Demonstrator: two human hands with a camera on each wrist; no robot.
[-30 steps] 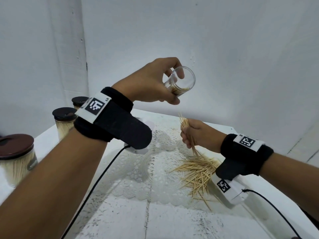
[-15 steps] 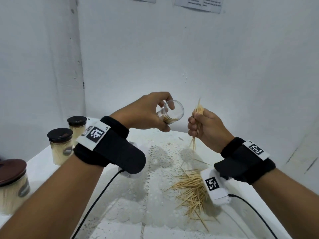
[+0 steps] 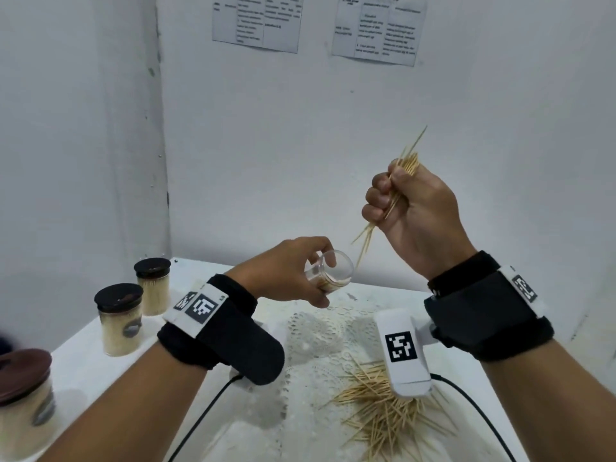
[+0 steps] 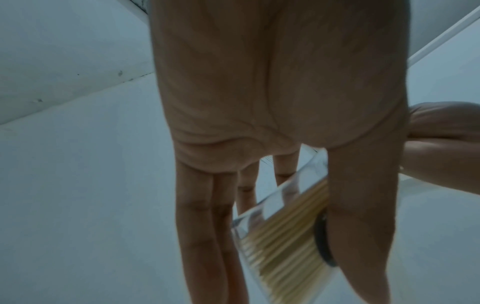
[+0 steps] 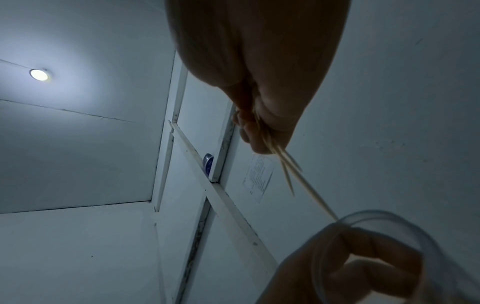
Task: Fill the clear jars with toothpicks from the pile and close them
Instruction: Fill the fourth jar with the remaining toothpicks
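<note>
My left hand grips a clear open jar, tilted with its mouth toward the right and a layer of toothpicks lying inside. My right hand is higher and to the right, fist closed round a bundle of toothpicks. The bundle's lower tips hang just above the jar's rim. In the right wrist view one long toothpick reaches the jar's rim. The loose pile lies on the table below the right wrist.
Three filled jars with dark brown lids stand along the table's left edge: far, middle and near. A white lace mat covers the table's middle. Two printed sheets hang on the wall. Cables trail from both wrists.
My right hand has risen from the pile with the toothpick bundle to above the jar's mouth. The left hand with the jar has lowered in view as the head tilted up.
</note>
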